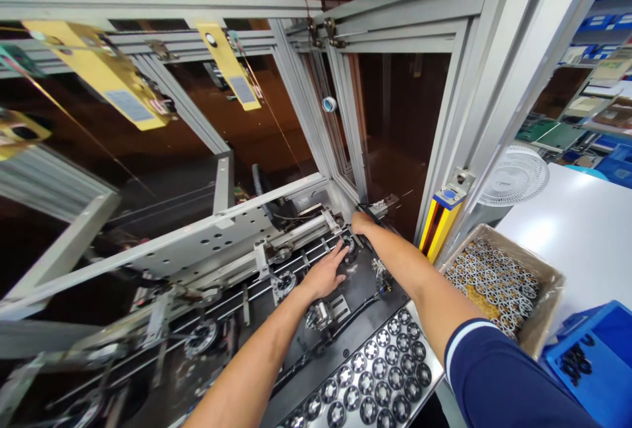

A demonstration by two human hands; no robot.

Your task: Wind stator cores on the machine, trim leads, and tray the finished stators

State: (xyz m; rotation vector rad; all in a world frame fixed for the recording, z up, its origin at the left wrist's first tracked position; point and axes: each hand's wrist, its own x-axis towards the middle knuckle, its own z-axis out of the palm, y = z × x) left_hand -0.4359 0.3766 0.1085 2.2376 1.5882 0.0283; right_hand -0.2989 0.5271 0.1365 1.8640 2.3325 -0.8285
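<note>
Both my arms reach into a machine enclosed by an aluminium frame. My left hand (326, 274) lies flat with fingers stretched out, its fingertips touching a round black part (349, 245) seated on the machine's black track (363, 280). My right hand (362, 222) is further in, by a black-and-silver actuator (381, 205); its fingers are curled and mostly hidden, and I cannot make out anything in them. More round parts sit along the conveyor, one (286, 282) to the left of my left hand.
A metal tray (432, 375) of several round black-and-silver parts lies under my arms. A cardboard box (543, 296) of silver rings stands right, next to a blue bin (600, 349) and a white fan (516, 176). A yellow light-curtain post (437, 224) flanks the opening.
</note>
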